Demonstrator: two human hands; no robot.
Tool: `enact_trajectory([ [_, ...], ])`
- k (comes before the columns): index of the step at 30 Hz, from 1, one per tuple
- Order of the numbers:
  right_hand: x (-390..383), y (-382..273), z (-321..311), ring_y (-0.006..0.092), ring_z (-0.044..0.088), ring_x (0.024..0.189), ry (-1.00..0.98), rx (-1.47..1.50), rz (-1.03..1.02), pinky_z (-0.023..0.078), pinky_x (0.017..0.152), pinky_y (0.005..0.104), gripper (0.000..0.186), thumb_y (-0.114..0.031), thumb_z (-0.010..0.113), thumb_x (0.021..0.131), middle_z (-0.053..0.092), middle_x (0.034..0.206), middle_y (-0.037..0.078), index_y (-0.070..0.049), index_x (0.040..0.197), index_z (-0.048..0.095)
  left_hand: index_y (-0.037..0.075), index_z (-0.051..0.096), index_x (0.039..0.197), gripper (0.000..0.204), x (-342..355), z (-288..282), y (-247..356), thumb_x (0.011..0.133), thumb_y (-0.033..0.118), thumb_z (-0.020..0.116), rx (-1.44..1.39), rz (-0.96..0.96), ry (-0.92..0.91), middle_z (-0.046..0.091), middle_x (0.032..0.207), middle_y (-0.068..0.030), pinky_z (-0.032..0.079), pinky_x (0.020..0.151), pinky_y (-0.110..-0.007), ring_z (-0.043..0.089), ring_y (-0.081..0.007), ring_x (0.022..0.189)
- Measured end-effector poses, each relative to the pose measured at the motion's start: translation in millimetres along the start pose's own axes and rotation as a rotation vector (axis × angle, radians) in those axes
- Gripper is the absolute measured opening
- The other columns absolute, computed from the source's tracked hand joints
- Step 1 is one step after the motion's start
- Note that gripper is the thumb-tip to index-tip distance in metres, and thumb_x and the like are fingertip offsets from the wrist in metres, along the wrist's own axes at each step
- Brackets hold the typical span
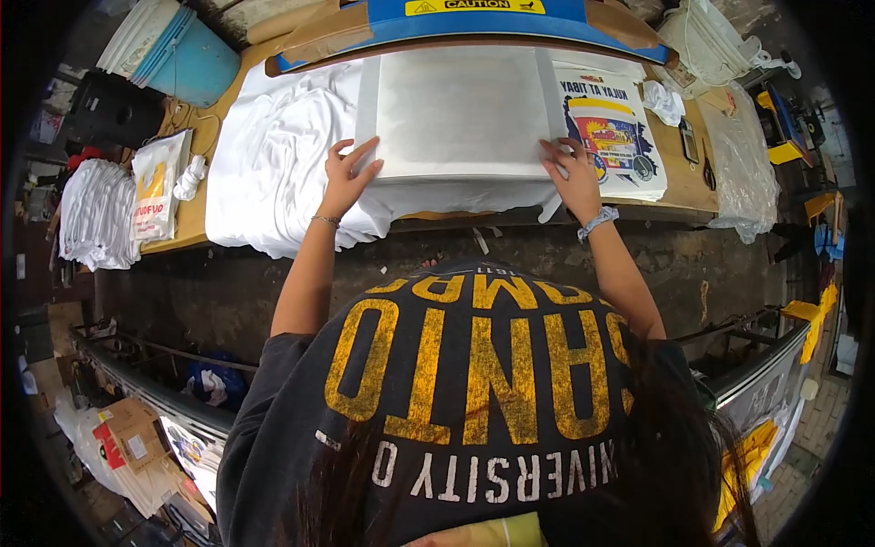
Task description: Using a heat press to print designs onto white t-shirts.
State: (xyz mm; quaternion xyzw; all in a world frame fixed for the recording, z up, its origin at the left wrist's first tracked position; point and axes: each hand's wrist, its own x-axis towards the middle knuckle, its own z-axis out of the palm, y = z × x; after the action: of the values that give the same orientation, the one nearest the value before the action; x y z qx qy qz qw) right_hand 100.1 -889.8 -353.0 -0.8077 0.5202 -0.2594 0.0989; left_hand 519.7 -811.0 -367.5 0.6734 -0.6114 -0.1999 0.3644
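My left hand [351, 169] rests at the left edge of a pale translucent sheet [458, 109], thumb and fingers spread apart on it. My right hand [571, 171] touches the right edge of the same sheet, its fingers slightly bent and apart. The sheet lies over white fabric, which spreads leftward in a rumpled pile [278, 155]. To the right is a stack of printed white sheets [643, 182] with a colorful design, partly under the sheet's side.
A wooden table [685, 164] carries crumpled white cloth [663, 102], scissors [708, 175], plastic film [743, 191], bagged goods [159, 187] and folded white garments [96, 210]. A blue machine edge [383, 32] runs behind, between buckets [178, 59] [702, 41]. A rail [747, 365] is nearer.
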Motion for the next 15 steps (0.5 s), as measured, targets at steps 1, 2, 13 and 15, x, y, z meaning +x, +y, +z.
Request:
enact_trajectory([
  [1,0,0,0,0.0348,0.048,0.113,-0.009,0.004,0.014,0.039,0.097,0.0443,0.033,-0.031,0.061,0.086,0.051,0.126,0.007,-0.027,0.119,0.064,0.03,0.064,0.121,0.042,0,0,0,0.08,0.037,0.071,-0.008,-0.008,-0.001,0.038,0.128,-0.0122,0.042,0.083,-0.03,0.037,-0.0255,0.107],
  [2,0,1,0,0.0348,0.048,0.113,0.006,0.002,0.005,0.039,0.097,0.0443,0.033,-0.031,0.061,0.086,0.051,0.126,0.007,-0.027,0.119,0.064,0.03,0.064,0.121,0.042,0,1,-1,0.08,0.037,0.071,-0.021,-0.02,-0.01,0.038,0.128,-0.0117,0.042,0.081,-0.029,0.037,-0.025,0.106],
  [13,62,5,-144,0.0215,0.057,0.1,0.673,0.061,0.191,0.044,0.089,0.0321,0.032,-0.008,0.057,0.091,0.061,0.106,0.011,-0.001,0.121,0.053,0.008,0.057,0.124,0.038,19,-97,11,0.088,0.018,0.065,0.045,0.218,0.463,0.053,0.118,-0.0046,0.044,0.074,-0.025,0.046,-0.0175,0.096],
  [15,116,-43,-243,0.0278,0.06,0.098,0.911,0.116,-0.213,0.044,0.086,0.0349,0.032,-0.021,0.063,0.088,0.063,0.104,0.018,-0.001,0.113,0.061,0.008,0.059,0.12,0.033,42,-153,43,0.088,0.016,0.064,0.008,0.339,0.624,0.054,0.118,-0.0041,0.039,0.079,-0.026,0.044,-0.0164,0.088],
])
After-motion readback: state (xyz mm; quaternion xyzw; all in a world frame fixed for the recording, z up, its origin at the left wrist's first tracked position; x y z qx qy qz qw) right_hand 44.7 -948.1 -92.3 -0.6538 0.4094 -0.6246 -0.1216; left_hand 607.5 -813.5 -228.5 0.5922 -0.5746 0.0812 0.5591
